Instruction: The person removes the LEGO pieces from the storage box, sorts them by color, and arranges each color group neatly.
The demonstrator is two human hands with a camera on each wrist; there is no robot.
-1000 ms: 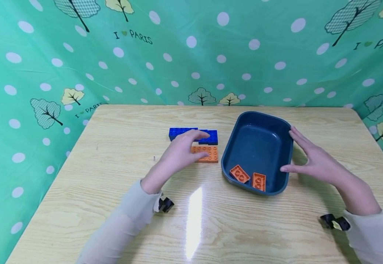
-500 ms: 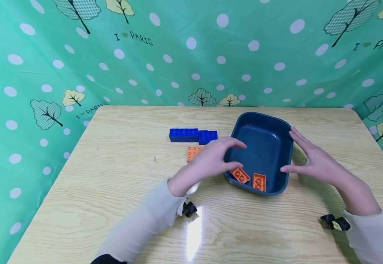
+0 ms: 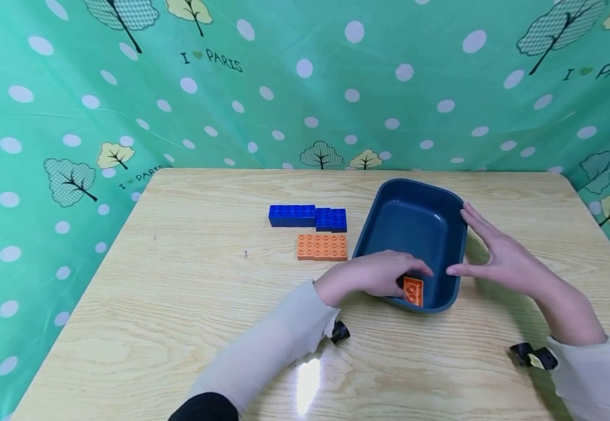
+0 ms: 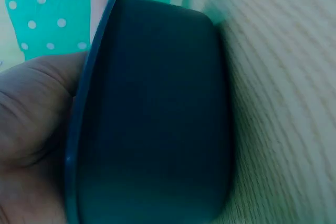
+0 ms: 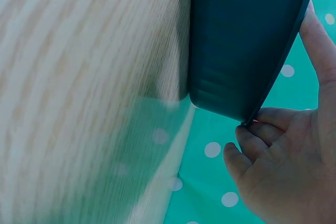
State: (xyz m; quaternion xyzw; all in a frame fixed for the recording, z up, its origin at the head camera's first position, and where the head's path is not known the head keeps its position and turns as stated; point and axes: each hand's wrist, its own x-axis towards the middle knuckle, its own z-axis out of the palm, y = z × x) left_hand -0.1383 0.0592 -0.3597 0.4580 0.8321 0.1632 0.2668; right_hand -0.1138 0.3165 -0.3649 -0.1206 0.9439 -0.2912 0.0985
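Note:
My left hand [image 3: 375, 273] reaches over the near left rim into a dark blue plastic bin [image 3: 368, 235], its thumb and fingers parted beside an orange toy brick [image 3: 413, 292]. That brick lies with its hollow underside up. Whether the fingertips touch it is not clear. In the left wrist view the wall of the bin [image 4: 157, 108] hides the fingers. My right hand [image 3: 510, 257] rests its spread thumb and fingertips against the right rim. The right wrist view shows those fingers [image 5: 260, 137] at the rim of the bin [image 5: 244, 40].
Left of the bin, orange bricks [image 3: 322, 247] lie in a row on the wooden table [image 3: 179, 292]. Behind them sit a long blue brick [image 3: 291, 216] and shorter blue bricks [image 3: 331, 219]. A green dotted cloth [image 3: 305, 93] hangs behind the table.
My left hand has moved right, from above the orange row into the bin. It now covers one of two orange bricks seen there earlier. The right hand has stayed put.

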